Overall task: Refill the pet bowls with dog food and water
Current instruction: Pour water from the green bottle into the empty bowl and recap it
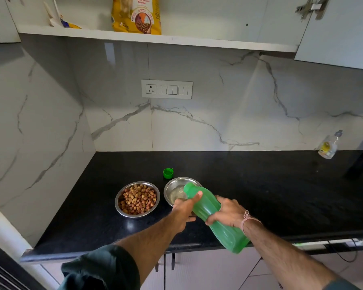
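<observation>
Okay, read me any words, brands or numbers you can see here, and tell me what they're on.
Yellow food bag: red print, perhaps "Complete & Balanced Nutrition"; too blurred to be sure.
Small clear bottle: yellow label, too small to read.
Green bottle, switch plate: no writing shows.

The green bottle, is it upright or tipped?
Tipped: the green bottle leans mouth-down over the water bowl; its green cap lies apart on the counter.

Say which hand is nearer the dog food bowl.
Left. The left hand holds the green bottle near its neck, just right of the dog food bowl; the right hand grips its middle, farther right.
</observation>
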